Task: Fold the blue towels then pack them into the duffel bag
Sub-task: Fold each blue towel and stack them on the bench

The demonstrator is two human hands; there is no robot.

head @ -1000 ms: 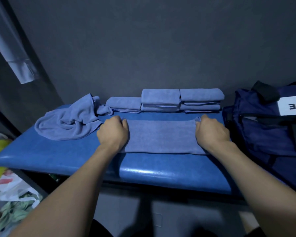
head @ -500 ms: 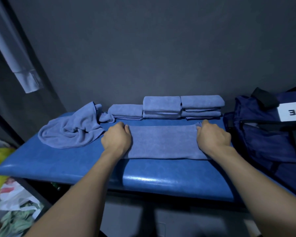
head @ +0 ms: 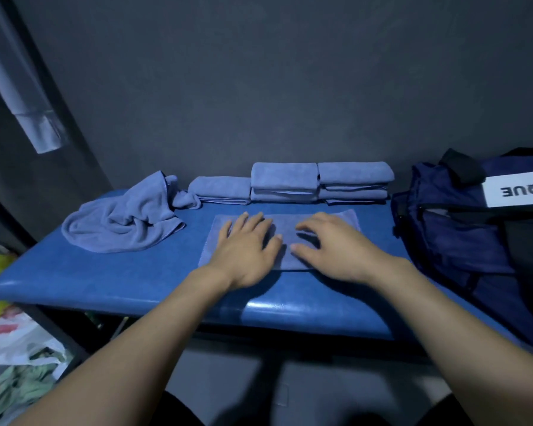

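Blue towel (head: 336, 221) now halved, both hands (head: 285, 244) flat atop, prev. at ends

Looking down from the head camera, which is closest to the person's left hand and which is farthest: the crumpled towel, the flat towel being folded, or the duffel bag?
From the left hand:
1. Flat towel: directly under the palm, touching it.
2. Crumpled towel: off to the left on the blue bench, apart from the hand.
3. Duffel bag: far right end, beyond the right hand.

dim, bluish light | glare on bench (head: 290, 309) front edge | hands motion-blurred | wide-angle bending at edges
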